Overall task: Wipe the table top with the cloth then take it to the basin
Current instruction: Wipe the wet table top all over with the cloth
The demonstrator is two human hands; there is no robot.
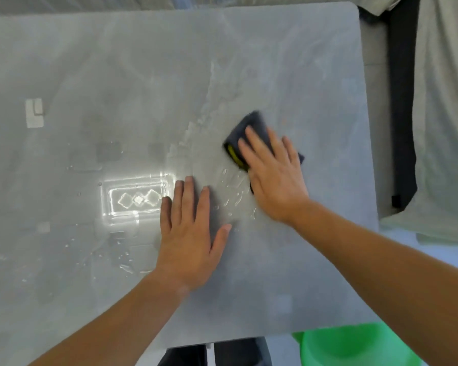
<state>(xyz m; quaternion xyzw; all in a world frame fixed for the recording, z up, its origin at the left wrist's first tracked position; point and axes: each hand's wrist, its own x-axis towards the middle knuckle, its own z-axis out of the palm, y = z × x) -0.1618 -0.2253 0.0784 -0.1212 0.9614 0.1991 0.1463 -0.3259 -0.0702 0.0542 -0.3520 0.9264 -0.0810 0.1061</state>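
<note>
A dark blue-grey cloth [249, 125] with a yellow edge lies flat on the grey table top [117, 62], right of centre. My right hand [273, 175] presses down on it with the fingers spread, and the cloth looks blurred. My left hand [191, 233] rests flat on the table just left of it, palm down, holding nothing. Water drops and wet streaks lie between and around both hands. A green basin [354, 344] shows below the table's near right edge.
The table's right edge and rounded far corner run close to pale draped fabric [447, 128] and a dark upright strip [401, 128]. A bright window reflection [135, 199] sits on the wet surface left of my left hand.
</note>
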